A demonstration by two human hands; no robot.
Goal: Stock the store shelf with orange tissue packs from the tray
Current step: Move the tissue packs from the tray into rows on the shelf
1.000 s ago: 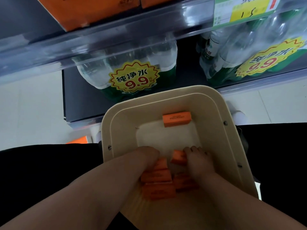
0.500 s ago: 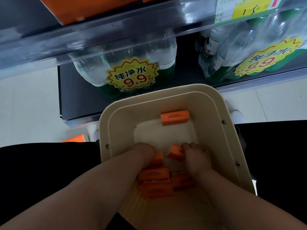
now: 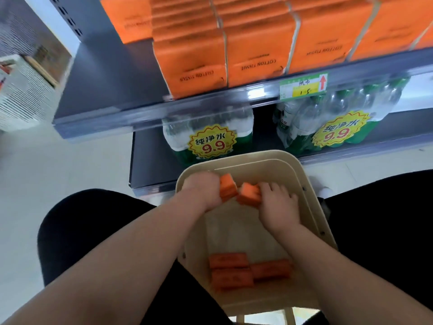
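A cream tray (image 3: 311, 207) rests on my lap below the shelf. My left hand (image 3: 202, 191) is closed around orange tissue packs (image 3: 227, 187), raised over the tray's far end. My right hand (image 3: 277, 202) grips another orange pack (image 3: 249, 194) beside it. The two held bundles nearly touch. Three more orange packs (image 3: 248, 270) lie flat at the tray's near end. Above, the dark shelf (image 3: 112, 90) carries rows of big orange cotton tissue bags (image 3: 255, 55).
Shrink-wrapped water bottle packs (image 3: 208, 137) with yellow 9.9 stickers stand on the bottom shelf behind the tray. A green and yellow price tag (image 3: 303, 86) sits on the shelf rail. A bare stretch of shelf lies left of the orange bags. Pale floor on the left.
Both hands have lifted out of the pile at the tray's near end, each holding packs, and moved toward the tray's far end. My view has tilted up, showing the tissue shelf.
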